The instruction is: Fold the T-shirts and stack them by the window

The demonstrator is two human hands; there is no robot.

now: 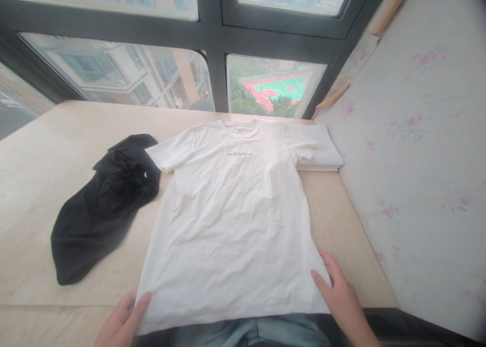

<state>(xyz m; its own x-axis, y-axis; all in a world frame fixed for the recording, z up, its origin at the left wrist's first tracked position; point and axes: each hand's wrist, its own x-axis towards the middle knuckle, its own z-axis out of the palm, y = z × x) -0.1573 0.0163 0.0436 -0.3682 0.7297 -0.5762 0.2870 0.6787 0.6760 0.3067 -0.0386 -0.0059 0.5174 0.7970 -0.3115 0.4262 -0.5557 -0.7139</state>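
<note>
- Two hands work at the near end of a white T-shirt [235, 210] in the head view: the left hand [122, 320] at its near left corner, the right hand [339, 291] at its near right side.
- On both, the fingers appear to pinch the cloth, thumb on top.
- The shirt lies front up on the counter [26, 210], collar to the far side, hem by the near edge.
- Done, by the look of it: the body is spread out, and the left sleeve reaches outward.
- Left: creases cross the front, the right sleeve is bunched, and no fold has been made.
- A black garment [110, 200] lies rumpled to the left, meeting the left sleeve; folded white cloth [321, 147] sits far right, against the right sleeve.
- Open room is widest at the left; the wall [417, 175] bounds the right, window frame [220, 78] the far side.
</note>
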